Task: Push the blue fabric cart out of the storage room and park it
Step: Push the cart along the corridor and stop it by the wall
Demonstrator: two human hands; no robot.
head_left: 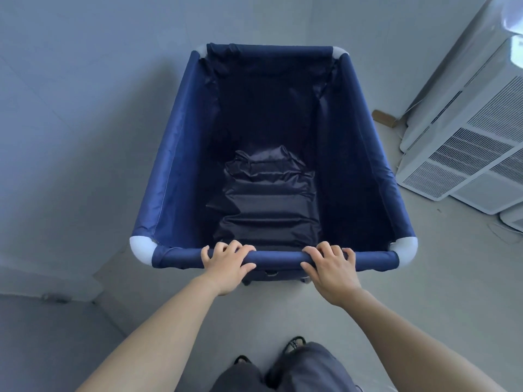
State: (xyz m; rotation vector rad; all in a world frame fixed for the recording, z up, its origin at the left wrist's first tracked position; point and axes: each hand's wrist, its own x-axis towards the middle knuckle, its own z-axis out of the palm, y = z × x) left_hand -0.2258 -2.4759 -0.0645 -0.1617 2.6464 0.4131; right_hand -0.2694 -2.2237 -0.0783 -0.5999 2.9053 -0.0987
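The blue fabric cart (181,154) fills the middle of the head view, a deep navy bin on a tube frame with white corner joints. Its inside holds only crumpled dark lining at the bottom. My left hand (226,264) grips the near top rail left of centre. My right hand (331,267) grips the same rail right of centre, fingers curled over it. Both arms reach forward from the bottom of the view. The cart's wheels are mostly hidden under the bin.
White air-conditioner units (469,148) lie stacked on the floor close to the cart's right side. A pale wall (85,80) runs along the left and ahead of the cart. A wall corner with baseboard (56,295) juts in at the lower left. Grey floor lies underfoot.
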